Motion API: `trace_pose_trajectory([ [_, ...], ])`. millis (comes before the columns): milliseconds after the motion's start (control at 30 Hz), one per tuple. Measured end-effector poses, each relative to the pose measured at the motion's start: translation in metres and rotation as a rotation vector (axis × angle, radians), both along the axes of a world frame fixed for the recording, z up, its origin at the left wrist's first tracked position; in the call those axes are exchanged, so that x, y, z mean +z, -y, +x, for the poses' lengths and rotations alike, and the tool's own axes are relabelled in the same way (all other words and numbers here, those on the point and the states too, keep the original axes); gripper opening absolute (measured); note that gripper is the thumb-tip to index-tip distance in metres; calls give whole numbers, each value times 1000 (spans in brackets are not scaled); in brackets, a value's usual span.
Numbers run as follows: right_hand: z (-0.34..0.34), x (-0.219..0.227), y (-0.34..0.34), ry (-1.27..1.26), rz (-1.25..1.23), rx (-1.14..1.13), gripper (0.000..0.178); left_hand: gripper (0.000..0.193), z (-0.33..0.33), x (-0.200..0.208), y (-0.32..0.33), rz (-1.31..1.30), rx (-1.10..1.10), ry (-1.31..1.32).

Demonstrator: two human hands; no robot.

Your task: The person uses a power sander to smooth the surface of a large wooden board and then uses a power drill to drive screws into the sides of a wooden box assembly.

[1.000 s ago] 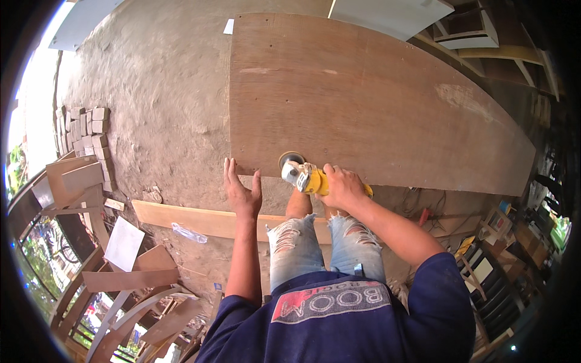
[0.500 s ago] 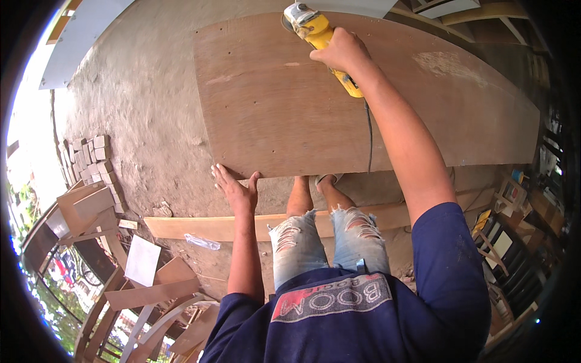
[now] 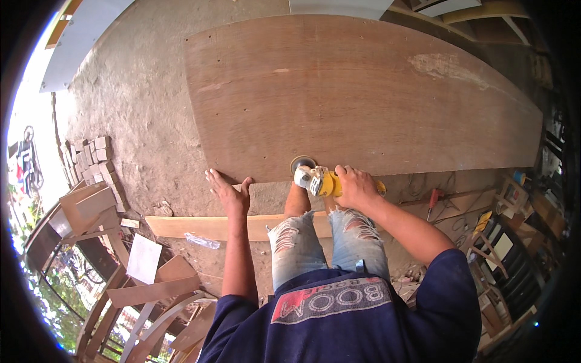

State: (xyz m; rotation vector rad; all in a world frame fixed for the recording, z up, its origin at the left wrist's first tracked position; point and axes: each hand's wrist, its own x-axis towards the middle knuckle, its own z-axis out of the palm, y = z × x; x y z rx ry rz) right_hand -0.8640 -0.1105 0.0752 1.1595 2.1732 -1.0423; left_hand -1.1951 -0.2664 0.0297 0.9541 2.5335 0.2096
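Note:
A large brown plywood board lies flat in front of me, dotted with small dark holes and marked by a pale rough patch at its far right. My right hand is wrapped round the body of a yellow angle grinder at the board's near edge. The grinder's round disc overlaps that edge; whether it presses on the wood I cannot tell. At the near left corner my left hand rests with fingers spread, touching the board's edge and holding nothing.
A long wooden plank crosses the ground by my legs, near a clear plastic wrapper. Bricks are stacked at left, above piled board offcuts. A red-handled tool lies right of the grinder.
My right hand has brought the grinder from the board's far side back to its near edge, turning it so its head points left. My left hand stays at the near left corner.

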Motion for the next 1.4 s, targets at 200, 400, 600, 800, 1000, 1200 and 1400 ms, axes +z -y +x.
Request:
trace_pose_trajectory([
  [200,-14,6,-95,47,155,-276,70,125,-6,-11,9,-18,-39,-24],
  [400,-38,16,-250,-104,296,-454,56,126,-9,-16,9,-9,-70,-40],
  [600,-54,19,-276,-74,267,-489,63,127,-6,-15,4,-82,-63,-54],
  [800,7,-1,-154,-94,281,-306,77,128,-5,-13,4,-118,-41,-55],
  [1000,76,-5,-31,18,4,-163,81,125,-9,-12,8,-61,-80,-68],
  [1200,65,-7,-66,31,117,-337,72,123,0,-6,-8,-172,-59,-64],
  [1400,49,6,-258,-106,290,-634,67,124,-15,-17,6,-108,-155,-68],
])
